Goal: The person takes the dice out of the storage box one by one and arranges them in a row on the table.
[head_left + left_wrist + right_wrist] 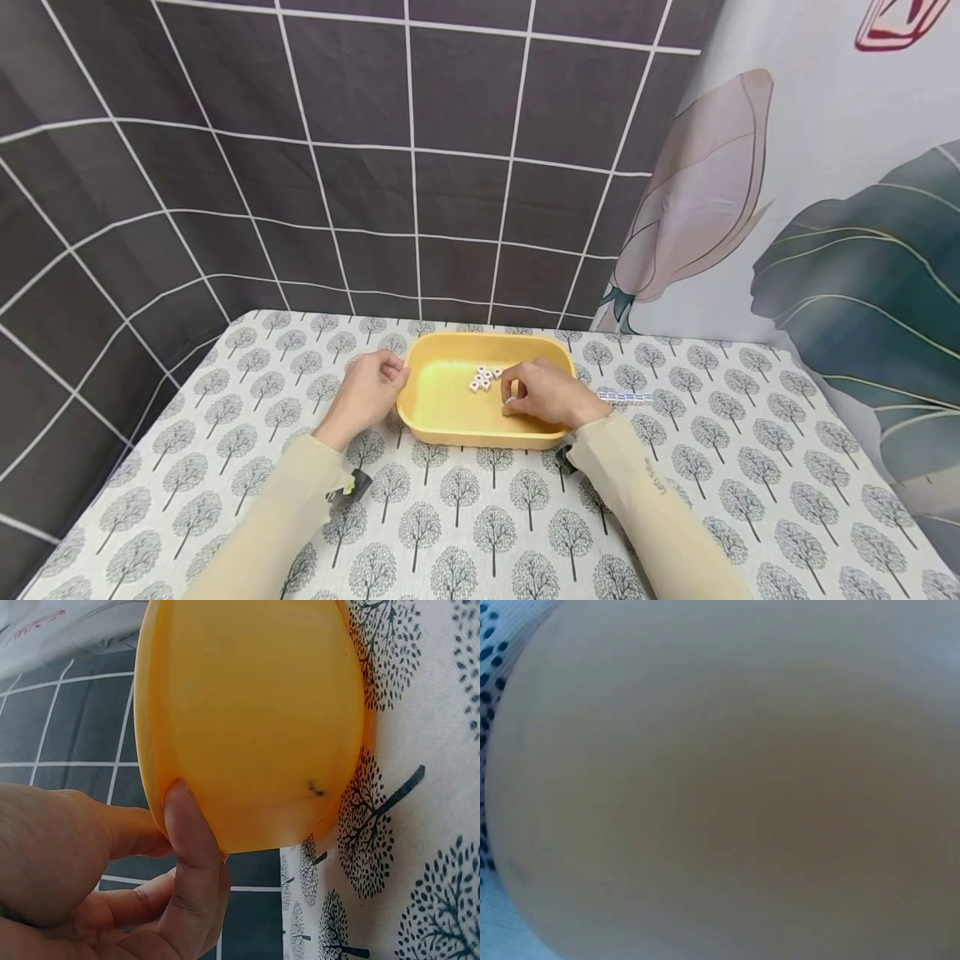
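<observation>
A yellow plastic basin [480, 437] with rounded corners stands on the table. My left hand [372, 387] pinches its left rim; the left wrist view shows fingers [191, 832] against the outer wall of the basin [255, 712]. Inside, several small white dice [481, 381] with dark red spots lie in a loose cluster near the middle. Just right of them, my right hand [546, 392] reaches in and pinches a small white die [509, 403], mostly hidden by the fingertips. The right wrist view is filled by the blurred basin wall [727, 787].
A tree-print cloth [457, 533] covers the table. Right of the basin, partly behind the right wrist, lies a narrow blue-and-white strip [628, 397]. A dark curtain with white grid lines [352, 192] hangs behind, beside a floral curtain [705, 208].
</observation>
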A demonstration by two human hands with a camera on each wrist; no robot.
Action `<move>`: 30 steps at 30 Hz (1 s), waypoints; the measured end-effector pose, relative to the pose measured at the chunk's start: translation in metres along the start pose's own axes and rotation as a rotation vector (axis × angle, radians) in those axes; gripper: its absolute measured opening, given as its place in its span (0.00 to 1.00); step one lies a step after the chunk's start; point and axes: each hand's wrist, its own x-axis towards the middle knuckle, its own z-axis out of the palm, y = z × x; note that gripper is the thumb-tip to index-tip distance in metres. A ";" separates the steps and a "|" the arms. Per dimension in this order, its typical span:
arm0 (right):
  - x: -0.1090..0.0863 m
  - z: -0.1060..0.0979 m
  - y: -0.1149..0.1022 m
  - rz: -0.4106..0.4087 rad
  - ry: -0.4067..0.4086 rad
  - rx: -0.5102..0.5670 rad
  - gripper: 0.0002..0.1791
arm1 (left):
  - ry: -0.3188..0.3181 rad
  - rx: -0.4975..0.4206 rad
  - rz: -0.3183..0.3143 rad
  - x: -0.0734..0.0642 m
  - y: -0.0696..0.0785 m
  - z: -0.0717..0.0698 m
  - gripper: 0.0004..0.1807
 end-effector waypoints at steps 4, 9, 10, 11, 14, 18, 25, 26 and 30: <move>-0.003 -0.006 0.000 0.002 0.008 -0.017 0.08 | 0.003 0.000 0.007 0.000 0.000 0.000 0.10; -0.007 -0.016 0.003 -0.034 0.015 -0.014 0.09 | 0.009 0.013 0.012 0.000 0.000 0.000 0.11; -0.008 -0.017 0.004 -0.050 0.008 -0.009 0.09 | 0.008 0.012 0.010 0.001 0.000 0.001 0.11; -0.008 -0.018 0.005 -0.063 0.001 -0.005 0.09 | 0.009 0.011 0.009 0.001 0.000 0.001 0.11; -0.010 -0.020 0.007 -0.080 -0.020 0.013 0.08 | 0.009 0.007 0.006 0.001 -0.001 0.001 0.10; -0.012 -0.025 0.008 -0.065 -0.014 0.022 0.12 | 0.007 0.005 0.003 0.001 -0.001 0.001 0.10; -0.017 -0.035 0.010 -0.040 0.031 0.039 0.09 | 0.006 0.012 -0.001 0.000 0.000 0.000 0.10; -0.018 -0.036 0.010 -0.036 0.036 0.047 0.08 | 0.007 0.013 -0.001 0.000 0.000 0.000 0.10; -0.019 -0.039 0.013 -0.033 0.048 0.072 0.06 | 0.003 0.009 -0.004 0.000 0.000 0.000 0.11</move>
